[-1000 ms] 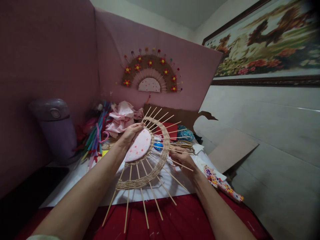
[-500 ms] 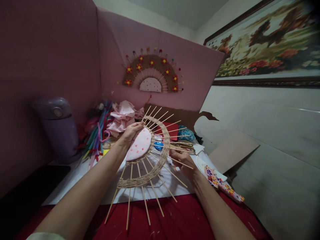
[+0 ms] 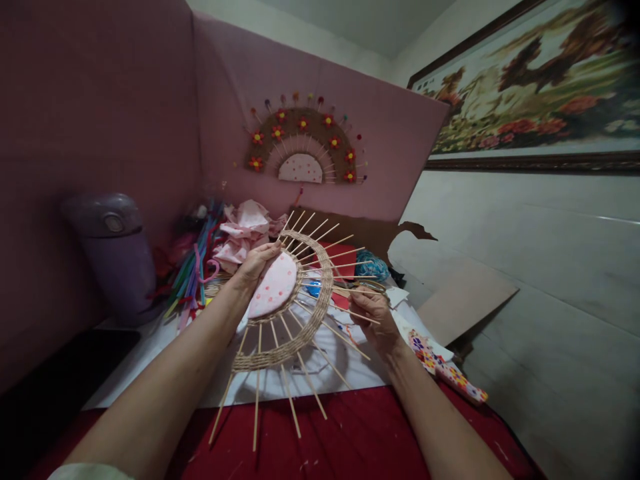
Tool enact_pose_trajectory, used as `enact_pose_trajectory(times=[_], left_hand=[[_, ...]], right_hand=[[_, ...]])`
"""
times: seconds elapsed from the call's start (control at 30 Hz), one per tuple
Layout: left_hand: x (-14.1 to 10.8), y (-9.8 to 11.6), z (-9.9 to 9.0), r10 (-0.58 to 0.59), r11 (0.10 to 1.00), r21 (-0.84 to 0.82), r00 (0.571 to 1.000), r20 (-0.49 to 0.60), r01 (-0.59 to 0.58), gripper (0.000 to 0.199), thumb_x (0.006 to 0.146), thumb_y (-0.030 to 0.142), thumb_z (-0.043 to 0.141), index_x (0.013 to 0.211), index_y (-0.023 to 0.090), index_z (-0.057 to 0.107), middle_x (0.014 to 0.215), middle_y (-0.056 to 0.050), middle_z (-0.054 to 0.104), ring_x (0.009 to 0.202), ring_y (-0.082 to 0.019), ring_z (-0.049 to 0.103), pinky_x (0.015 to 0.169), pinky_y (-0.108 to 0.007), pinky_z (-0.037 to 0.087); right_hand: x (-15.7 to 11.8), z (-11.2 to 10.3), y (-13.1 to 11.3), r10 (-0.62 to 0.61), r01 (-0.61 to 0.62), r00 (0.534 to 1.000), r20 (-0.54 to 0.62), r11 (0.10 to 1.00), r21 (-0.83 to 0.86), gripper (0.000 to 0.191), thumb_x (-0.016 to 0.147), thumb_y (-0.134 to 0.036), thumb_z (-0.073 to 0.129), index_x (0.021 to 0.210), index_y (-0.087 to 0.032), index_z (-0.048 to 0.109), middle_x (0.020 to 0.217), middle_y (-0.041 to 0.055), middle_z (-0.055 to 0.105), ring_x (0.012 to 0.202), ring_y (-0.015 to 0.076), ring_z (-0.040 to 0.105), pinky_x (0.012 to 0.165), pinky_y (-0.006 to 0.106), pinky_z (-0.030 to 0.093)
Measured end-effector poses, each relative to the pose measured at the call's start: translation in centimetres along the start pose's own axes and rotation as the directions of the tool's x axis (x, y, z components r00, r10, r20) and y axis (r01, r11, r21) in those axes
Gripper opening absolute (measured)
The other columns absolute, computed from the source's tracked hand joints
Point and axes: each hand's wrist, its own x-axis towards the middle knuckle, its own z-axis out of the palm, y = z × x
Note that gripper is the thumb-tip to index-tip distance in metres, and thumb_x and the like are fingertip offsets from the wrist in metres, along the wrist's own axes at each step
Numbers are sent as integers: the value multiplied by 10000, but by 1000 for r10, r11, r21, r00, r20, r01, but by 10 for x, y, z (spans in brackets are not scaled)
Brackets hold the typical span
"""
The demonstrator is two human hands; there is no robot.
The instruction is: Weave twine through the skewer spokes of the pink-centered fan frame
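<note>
My left hand (image 3: 256, 268) grips the straight edge of a half-round woven fan (image 3: 314, 320) near its upper end, thumb and fingers closed on it. The fan has a white, pink-dotted half-circle centre (image 3: 274, 283), thin wooden sticks (image 3: 287, 400) spreading outward, and a band of twisted brown cord woven through them. It is tilted above the table, its flat side facing left. My right hand (image 3: 374, 315) is at the outer stick ends on the right, its fingers pinched together. What lies between those fingertips is too small to make out.
On the pink board (image 3: 220, 120) a finished-looking fan (image 3: 303, 143) with red flowers is pinned. A purple bottle (image 3: 115, 260), pipe cleaners (image 3: 193, 267), crumpled pink cloth (image 3: 245, 230) and blue yarn (image 3: 373, 265) lie around the white sheet (image 3: 165, 373). A flower-patterned object (image 3: 460, 380) lies at right.
My right hand has moved to the right, from close to the woven band out toward the stick ends. The fan and my left hand have shifted slightly left.
</note>
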Motion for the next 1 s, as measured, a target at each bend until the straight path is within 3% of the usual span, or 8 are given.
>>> enact_pose_trajectory(times=[0.1, 0.2, 0.37, 0.5, 0.63, 1.0], left_hand=[[1, 1, -2, 3, 1000, 0, 1000, -16, -3, 67, 662, 77, 639, 701, 108, 594, 554, -12, 611, 437, -87, 549, 413, -169, 431], [1, 2, -4, 2, 1000, 27, 1000, -24, -1, 65, 665, 82, 647, 694, 106, 595, 535, -11, 606, 416, -84, 537, 392, -165, 416], [-1, 2, -4, 10, 998, 60, 1000, -23, -9, 91, 655, 108, 677, 699, 98, 597, 503, -3, 586, 378, -77, 513, 359, -157, 382], [-1, 2, -3, 20, 997, 73, 998, -52, -16, 103, 641, 107, 691, 676, 104, 594, 492, 3, 578, 370, -68, 497, 352, -154, 374], [-1, 2, -2, 43, 997, 71, 995, -91, -37, 112, 615, 84, 696, 630, 107, 587, 462, 14, 554, 373, -63, 478, 363, -157, 372], [5, -2, -5, 84, 995, 70, 993, -85, -78, 80, 646, 112, 677, 699, 104, 618, 540, -7, 573, 439, -73, 493, 427, -181, 384]], right_hand=[[0, -3, 0, -31, 33, 998, -51, 998, 52, 217, 658, -291, 702, 611, -170, 528, 466, -80, 316, 401, 42, 212, 371, 190, 163], [1, -6, -2, -77, 87, 993, -86, 990, 112, 271, 664, -289, 691, 562, -179, 465, 456, -80, 309, 395, 43, 226, 367, 182, 192], [3, -10, -8, -102, 129, 975, -198, 983, 128, 280, 696, -365, 655, 573, -178, 486, 420, -84, 301, 372, 43, 202, 358, 200, 153], [5, -11, -8, -247, 250, 927, -281, 968, -27, 284, 695, -395, 663, 594, -190, 494, 435, -86, 298, 376, 47, 198, 372, 214, 131], [4, -8, -7, -417, 373, 850, -321, 908, -190, 288, 717, -427, 647, 612, -195, 513, 445, -88, 286, 382, 50, 184, 385, 231, 118], [0, -5, -3, -576, 483, 739, -349, 815, -321, 244, 768, -351, 618, 614, -196, 508, 471, -73, 315, 428, 66, 261, 429, 241, 192]])
